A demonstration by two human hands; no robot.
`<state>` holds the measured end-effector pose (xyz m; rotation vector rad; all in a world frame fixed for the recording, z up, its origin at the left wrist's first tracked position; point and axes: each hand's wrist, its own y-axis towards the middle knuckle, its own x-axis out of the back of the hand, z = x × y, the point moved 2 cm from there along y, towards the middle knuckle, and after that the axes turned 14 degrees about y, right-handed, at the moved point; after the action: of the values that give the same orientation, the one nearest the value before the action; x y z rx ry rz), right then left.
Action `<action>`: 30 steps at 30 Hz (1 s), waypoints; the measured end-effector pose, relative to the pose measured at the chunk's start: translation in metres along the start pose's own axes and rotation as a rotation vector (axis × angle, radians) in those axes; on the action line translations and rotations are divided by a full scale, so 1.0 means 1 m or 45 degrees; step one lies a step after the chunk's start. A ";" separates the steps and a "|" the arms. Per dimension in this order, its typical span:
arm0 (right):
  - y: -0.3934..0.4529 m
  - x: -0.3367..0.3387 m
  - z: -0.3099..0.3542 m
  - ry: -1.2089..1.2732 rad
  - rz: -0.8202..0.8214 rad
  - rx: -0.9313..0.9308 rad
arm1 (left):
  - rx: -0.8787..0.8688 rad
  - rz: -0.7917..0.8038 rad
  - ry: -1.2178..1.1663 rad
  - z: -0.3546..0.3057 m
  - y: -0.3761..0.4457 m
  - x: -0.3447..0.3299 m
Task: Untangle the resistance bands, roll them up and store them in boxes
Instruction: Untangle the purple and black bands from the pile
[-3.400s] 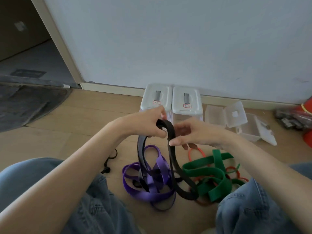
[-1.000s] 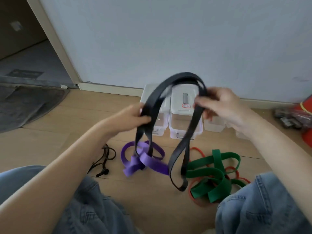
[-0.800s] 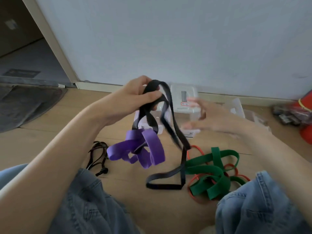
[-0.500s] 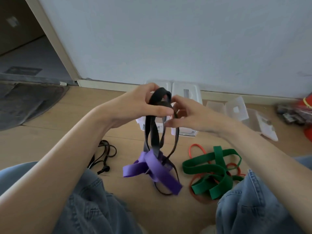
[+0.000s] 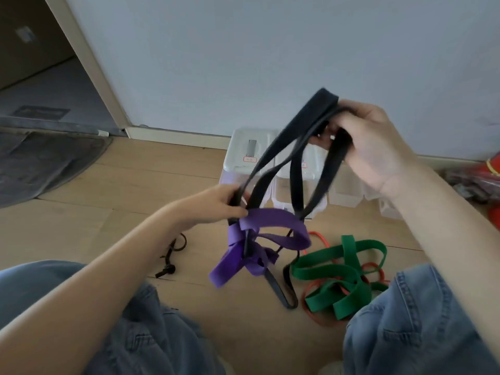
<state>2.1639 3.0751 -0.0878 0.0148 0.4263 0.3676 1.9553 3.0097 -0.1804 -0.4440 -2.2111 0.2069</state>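
Denim knees [image 5: 405, 320] frame the nearest part of the view, and just beyond the right knee the green band [image 5: 341, 274] lies on the floor, laced through a thin red band [image 5: 319, 238]. Left of the green band, the purple band [image 5: 259, 239] hangs knotted around the black band [image 5: 295, 185], whose lowest loop reaches down beside the green one. The left hand [image 5: 216, 204] pinches black strands just above the purple knot; the right hand [image 5: 370, 142], higher and farther from the green band, has its fingers curled round the black band's top fold.

Half a second ago both hands met close together over the tangle; now they have pulled apart, the right one lifted up and outward, so the black band is stretched into long open loops and the purple one has risen off the floor. That spread probably exposes where purple wraps black, though the two remain entangled, so untangling is early and no rolling has begun.

Beyond the green band, the clear storage boxes [image 5: 249, 155] stand against the wall.
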 end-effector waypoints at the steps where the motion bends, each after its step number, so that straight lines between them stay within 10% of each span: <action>1: 0.000 0.007 -0.003 -0.285 -0.023 -0.080 | -0.005 -0.037 -0.074 -0.003 -0.004 0.012; 5: -0.018 0.034 -0.024 -1.587 0.349 -0.727 | -0.148 -0.194 -0.196 -0.027 -0.022 0.049; 9: -0.025 0.008 -0.031 -1.253 0.534 -0.287 | -0.295 0.012 0.056 -0.058 -0.032 0.047; 13: -0.031 -0.011 -0.053 -0.957 0.874 -0.471 | -0.297 0.131 0.028 -0.060 -0.033 0.045; 21: -0.022 -0.015 -0.049 0.019 0.500 -0.524 | -0.100 -0.142 -0.372 -0.031 -0.011 0.022; 25: -0.016 -0.004 -0.031 0.213 0.332 -0.372 | -0.034 0.190 -0.226 -0.018 -0.004 -0.017; 30: -0.016 0.010 -0.017 0.159 0.271 -0.424 | -0.065 -0.166 -0.037 -0.014 0.006 -0.012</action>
<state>2.1709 3.0629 -0.1092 -0.2903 0.4837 0.6486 1.9748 3.0110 -0.1819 -0.3248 -2.2686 0.0882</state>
